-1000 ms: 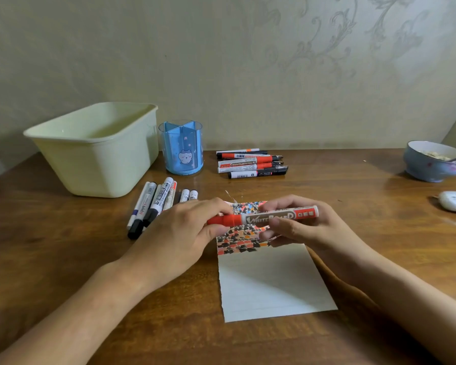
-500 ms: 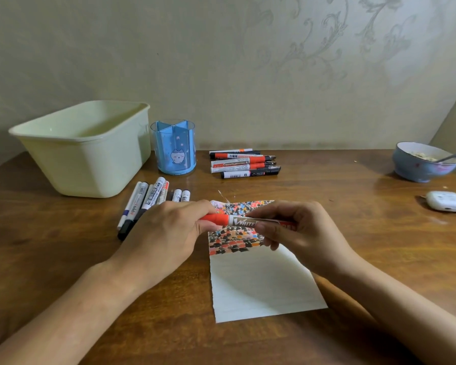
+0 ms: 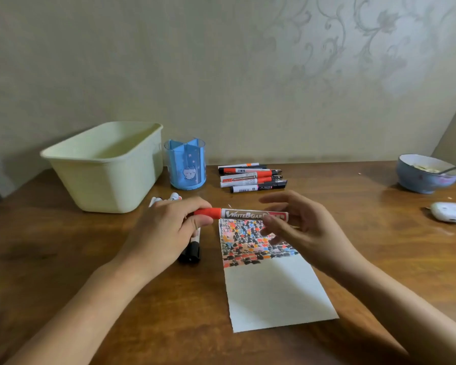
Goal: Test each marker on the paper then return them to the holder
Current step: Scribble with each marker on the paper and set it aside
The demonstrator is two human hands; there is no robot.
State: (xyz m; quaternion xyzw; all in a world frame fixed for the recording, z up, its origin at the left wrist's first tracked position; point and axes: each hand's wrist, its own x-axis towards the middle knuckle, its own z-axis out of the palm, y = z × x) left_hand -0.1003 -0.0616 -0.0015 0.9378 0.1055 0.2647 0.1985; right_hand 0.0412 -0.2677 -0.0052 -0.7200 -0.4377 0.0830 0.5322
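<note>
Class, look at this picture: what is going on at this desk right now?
A person is testing markers on paper. The left hand grips the red cap end of a red whiteboard marker, held level above the paper, whose top part is covered in coloured test marks. The right hand is open beside the marker's other end, blurred. The blue holder shows no markers in it; one group of markers lies to its right, and other markers lie partly hidden under the left hand.
</note>
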